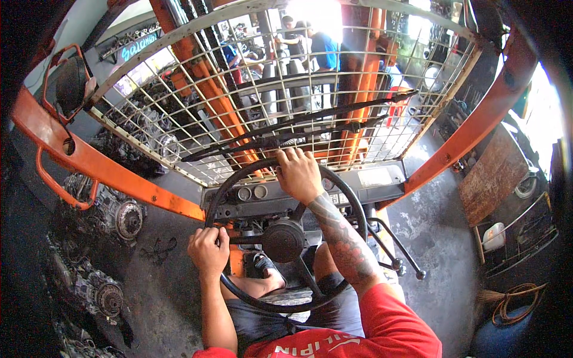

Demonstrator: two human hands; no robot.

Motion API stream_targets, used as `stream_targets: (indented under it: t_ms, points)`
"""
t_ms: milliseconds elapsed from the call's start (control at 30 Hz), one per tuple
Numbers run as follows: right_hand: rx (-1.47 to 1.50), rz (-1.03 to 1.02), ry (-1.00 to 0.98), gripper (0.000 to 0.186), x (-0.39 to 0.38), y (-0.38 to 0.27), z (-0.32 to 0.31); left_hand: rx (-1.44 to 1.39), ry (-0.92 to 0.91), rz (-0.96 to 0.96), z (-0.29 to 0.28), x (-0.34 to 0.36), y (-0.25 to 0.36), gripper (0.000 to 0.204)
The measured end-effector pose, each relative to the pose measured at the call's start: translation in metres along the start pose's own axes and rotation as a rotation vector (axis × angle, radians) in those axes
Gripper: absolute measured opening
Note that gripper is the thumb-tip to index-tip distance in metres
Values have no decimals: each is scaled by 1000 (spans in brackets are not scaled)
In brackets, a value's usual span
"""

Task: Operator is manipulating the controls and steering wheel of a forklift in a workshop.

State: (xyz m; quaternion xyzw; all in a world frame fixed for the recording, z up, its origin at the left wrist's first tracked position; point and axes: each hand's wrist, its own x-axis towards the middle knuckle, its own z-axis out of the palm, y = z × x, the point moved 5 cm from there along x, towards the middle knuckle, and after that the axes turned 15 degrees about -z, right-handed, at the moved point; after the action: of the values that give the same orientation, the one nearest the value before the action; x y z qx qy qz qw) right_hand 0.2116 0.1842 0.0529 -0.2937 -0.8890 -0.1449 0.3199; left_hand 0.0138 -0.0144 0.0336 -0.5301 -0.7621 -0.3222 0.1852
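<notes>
I sit at the black steering wheel (262,304) of an orange forklift. My left hand (208,250) is closed on the left side of the rim, beside a spoke. My right hand (298,173) grips the top of the rim, that forearm crossing over the wheel's right half. Behind the wheel is a dark dashboard (373,179) with round gauges (260,191). Right of the wheel stand two black levers with ball knobs (421,274). My sandaled foot (268,274) shows below the wheel.
Ahead are a mesh guard (179,89) and orange mast (355,146), with several people (327,45) and a red chair (397,107) beyond. Greasy machine parts (122,218) line the left floor. A rusty sheet (489,179), dark panels and a broom (495,295) are at the right.
</notes>
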Motion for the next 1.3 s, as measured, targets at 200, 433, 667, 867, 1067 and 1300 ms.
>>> stream_targets:
  t_ms: [200,433,667,867,1067,1300]
  points:
    - [8,0,10,37,0,0,0,8,-10,-3,1,-1,-1,30]
    - [-14,-1,72,36,0,-1,-5,11,2,-9,-2,-1,0,29]
    - [8,-6,14,39,0,0,0,11,-16,-14,-3,-1,1,27]
    - [22,6,1,38,0,0,1,2,-12,-12,-2,-1,0,27]
    - [19,4,16,38,0,1,1,-2,-9,-10,-1,-1,0,28]
    - [23,-4,6,38,0,1,1,2,-8,-6,0,-2,-1,29]
